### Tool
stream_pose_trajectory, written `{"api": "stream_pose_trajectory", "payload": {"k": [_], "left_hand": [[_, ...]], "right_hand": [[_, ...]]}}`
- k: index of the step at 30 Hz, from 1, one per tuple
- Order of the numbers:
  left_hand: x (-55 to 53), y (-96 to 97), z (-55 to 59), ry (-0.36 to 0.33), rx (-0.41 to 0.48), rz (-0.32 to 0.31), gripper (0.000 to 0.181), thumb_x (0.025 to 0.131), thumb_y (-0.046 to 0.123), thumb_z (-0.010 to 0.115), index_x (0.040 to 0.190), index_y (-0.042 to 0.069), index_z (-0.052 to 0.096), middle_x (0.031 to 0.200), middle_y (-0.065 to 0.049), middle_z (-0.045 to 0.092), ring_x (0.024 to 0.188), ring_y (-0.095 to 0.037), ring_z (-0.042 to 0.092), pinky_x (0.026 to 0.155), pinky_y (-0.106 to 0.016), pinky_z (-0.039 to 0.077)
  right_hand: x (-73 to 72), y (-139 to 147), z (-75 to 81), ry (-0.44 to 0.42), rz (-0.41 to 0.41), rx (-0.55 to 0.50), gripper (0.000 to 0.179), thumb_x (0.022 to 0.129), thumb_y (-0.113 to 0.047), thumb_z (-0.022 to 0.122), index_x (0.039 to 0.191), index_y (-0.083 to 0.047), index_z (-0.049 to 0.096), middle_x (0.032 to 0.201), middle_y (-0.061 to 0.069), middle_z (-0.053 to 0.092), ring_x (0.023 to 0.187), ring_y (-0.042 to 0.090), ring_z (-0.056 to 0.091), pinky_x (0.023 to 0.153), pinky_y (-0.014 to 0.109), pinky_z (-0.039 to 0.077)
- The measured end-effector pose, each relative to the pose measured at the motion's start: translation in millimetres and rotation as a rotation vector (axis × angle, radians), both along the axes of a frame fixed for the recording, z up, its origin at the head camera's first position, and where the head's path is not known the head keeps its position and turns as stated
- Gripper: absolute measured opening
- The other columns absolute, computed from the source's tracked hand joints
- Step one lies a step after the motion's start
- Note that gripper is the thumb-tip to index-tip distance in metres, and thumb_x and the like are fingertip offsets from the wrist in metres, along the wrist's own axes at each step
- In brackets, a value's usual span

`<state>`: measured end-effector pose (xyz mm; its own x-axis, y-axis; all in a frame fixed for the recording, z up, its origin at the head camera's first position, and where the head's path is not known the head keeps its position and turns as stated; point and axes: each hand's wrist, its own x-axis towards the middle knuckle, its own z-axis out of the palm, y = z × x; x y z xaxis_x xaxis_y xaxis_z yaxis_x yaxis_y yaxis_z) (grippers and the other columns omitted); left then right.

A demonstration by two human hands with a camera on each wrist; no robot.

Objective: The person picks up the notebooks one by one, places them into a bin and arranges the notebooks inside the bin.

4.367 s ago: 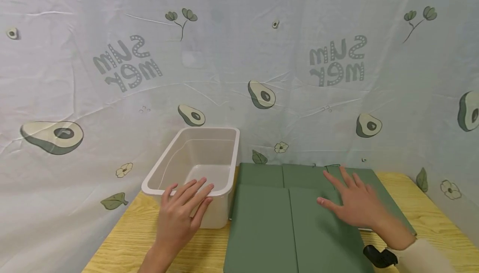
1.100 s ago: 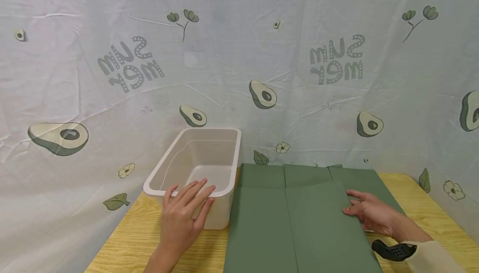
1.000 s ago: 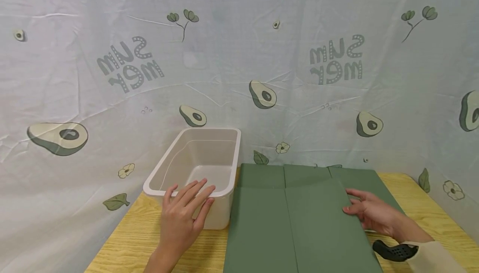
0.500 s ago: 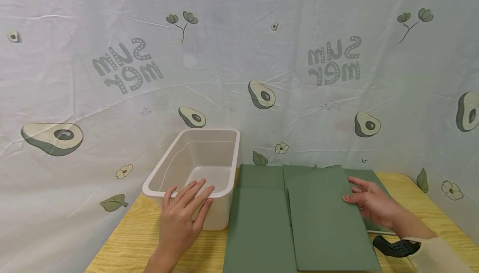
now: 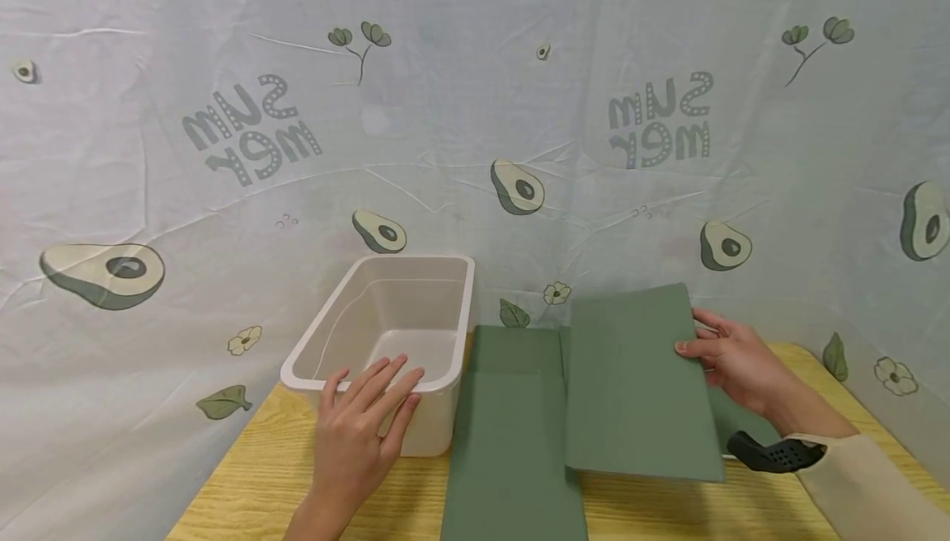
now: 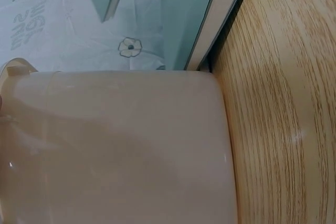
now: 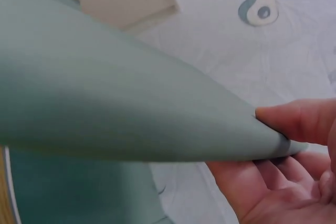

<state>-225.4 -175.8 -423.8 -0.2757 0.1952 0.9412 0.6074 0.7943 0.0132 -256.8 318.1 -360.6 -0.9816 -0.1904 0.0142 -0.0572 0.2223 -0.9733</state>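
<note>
The right hand (image 5: 731,357) pinches the right edge of a flat, stiff dark green sheet (image 5: 638,384), thumb on its upper face and fingers (image 7: 247,182) beneath, and holds it tilted up off the light wooden table (image 5: 252,483), its far edge raised and its near edge low over the table's front edge. More dark green panels (image 5: 512,417) lie flat on the table under and to the left of the raised sheet, reaching from the back edge towards the front. The left hand (image 5: 364,425) rests with spread, straight fingers against the near wall and rim of an empty beige rectangular plastic bin (image 5: 393,335), which stands at the table's left side, just beside the flat panels. A pale cloth backdrop printed with avocados and flowers (image 5: 475,112) hangs behind the table's back edge. A black strap (image 5: 772,454) sits at the right wrist, next to a cream sleeve (image 5: 868,491)
</note>
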Motion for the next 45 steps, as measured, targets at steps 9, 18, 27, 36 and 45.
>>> {"api": "stream_pose_trajectory", "payload": {"k": [9, 18, 27, 36, 45], "left_hand": [[2.6, -5.4, -1.4, 0.002, 0.007, -0.012, 0.039, 0.110, 0.046, 0.053, 0.123, 0.021, 0.081, 0.128, -0.008, 0.079, 0.115, -0.034, 0.074, 0.103, -0.065, 0.038], [4.7, -9.5, -0.6, 0.015, 0.014, -0.045, 0.037, 0.110, 0.045, 0.056, 0.118, 0.021, 0.082, 0.128, -0.007, 0.079, 0.115, -0.034, 0.075, 0.104, -0.063, 0.038], [6.5, -17.3, -1.9, 0.023, 0.013, -0.068, 0.037, 0.109, 0.045, 0.056, 0.115, 0.020, 0.083, 0.128, -0.008, 0.079, 0.115, -0.035, 0.074, 0.109, -0.059, 0.036], [8.0, -23.1, -2.8, 0.032, 0.017, -0.098, 0.036, 0.109, 0.044, 0.057, 0.113, 0.020, 0.083, 0.129, -0.008, 0.078, 0.115, -0.036, 0.074, 0.124, -0.045, 0.028], [10.9, -25.8, -1.1, 0.029, 0.016, -0.114, 0.035, 0.109, 0.045, 0.058, 0.120, 0.022, 0.082, 0.130, -0.008, 0.078, 0.115, -0.035, 0.074, 0.125, -0.042, 0.027]], "right_hand": [[2.9, -23.4, 28.6, 0.010, -0.065, -0.118, 0.093, 0.106, -0.012, 0.064, 0.171, -0.010, -0.002, 0.133, -0.020, 0.056, 0.103, 0.001, 0.072, 0.083, 0.032, 0.063], [5.0, -43.6, 61.6, 0.007, -0.116, -0.208, 0.093, 0.105, -0.012, 0.066, 0.172, -0.015, 0.001, 0.140, -0.012, 0.061, 0.079, 0.005, 0.063, 0.068, 0.024, 0.050], [6.6, -65.9, 92.4, 0.027, -0.127, -0.286, 0.089, 0.106, -0.007, 0.062, 0.172, -0.017, 0.003, 0.133, -0.013, 0.064, 0.078, 0.008, 0.066, 0.070, 0.025, 0.051], [10.7, -90.9, 115.4, 0.054, -0.169, -0.320, 0.077, 0.107, -0.007, 0.059, 0.171, -0.022, 0.019, 0.154, -0.001, 0.052, 0.086, 0.009, 0.071, 0.078, 0.024, 0.056], [8.3, -110.2, 126.9, 0.087, -0.236, -0.362, 0.068, 0.106, -0.004, 0.061, 0.167, -0.018, 0.035, 0.146, -0.003, 0.051, 0.099, 0.014, 0.071, 0.080, 0.025, 0.059]]}}
